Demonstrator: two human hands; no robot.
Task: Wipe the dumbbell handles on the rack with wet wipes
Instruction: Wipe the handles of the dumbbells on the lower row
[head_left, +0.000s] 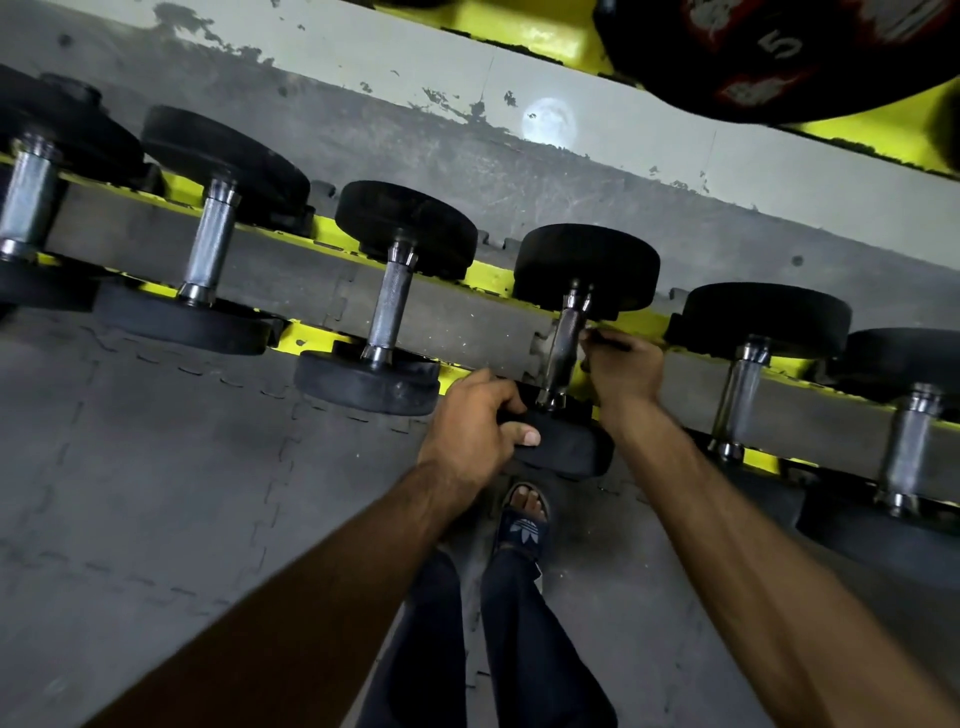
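A row of black dumbbells with chrome handles lies across a yellow rack. My left hand grips the near black head of the middle dumbbell. My right hand is against the right side of that dumbbell's chrome handle. Its fingers are pinched on a small dark scrap, apparently the wipe, which touches the handle. Most of the wipe is hidden by the fingers. The far head rests on the rear rail.
Neighbouring dumbbells lie close by on the left and the right, with more beyond each. A black and red weight plate marked 5 hangs at the top right. My sandalled foot stands on grey puzzle matting below the rack.
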